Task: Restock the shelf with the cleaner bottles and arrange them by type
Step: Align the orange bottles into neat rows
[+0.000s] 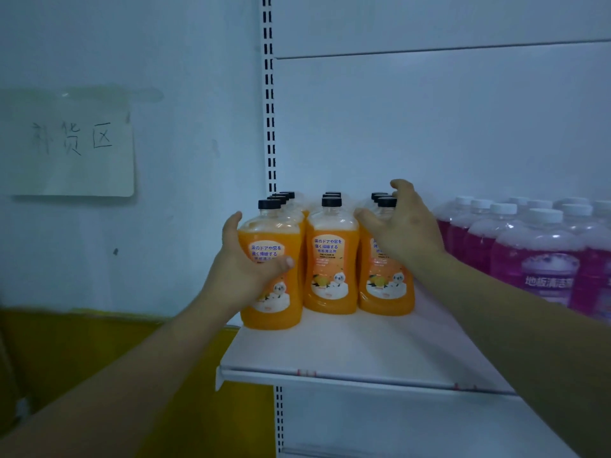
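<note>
**Head view, shelf at centre frame.** The white shelf (347, 355) carries two kinds of cleaner bottles, grouped by type.

(a) Orange floor-cleaner bottles (330, 269), black-capped, stand upright at centre frame in three files running back toward the rear panel. The files stand close beside one another.

(b) Pink floor-cleaner bottles (535, 259), white-capped, stand upright at right of frame, near the orange group but apart from it.

(c) My left hand (246, 272) grips the front-left orange bottle (281, 305). The palm wraps its outer side and the thumb lies across the label. This bottle stands on the shelf close to its left edge, slightly forward of the other two front bottles.

(d) My right hand (403, 229) arches over the shoulder of the front-right orange bottle (386, 289), fingers spread wide and curved, with thumb and fingers on either side of the black cap. Whether it actually clasps the bottle or only rests on it cannot be told.

(e) A slotted shelf upright (269, 94) rises behind the left file. At upper left of frame, a handwritten paper sign (69, 147) is taped to the wall. A yellow surface (82, 358) fills the lower left.
</note>
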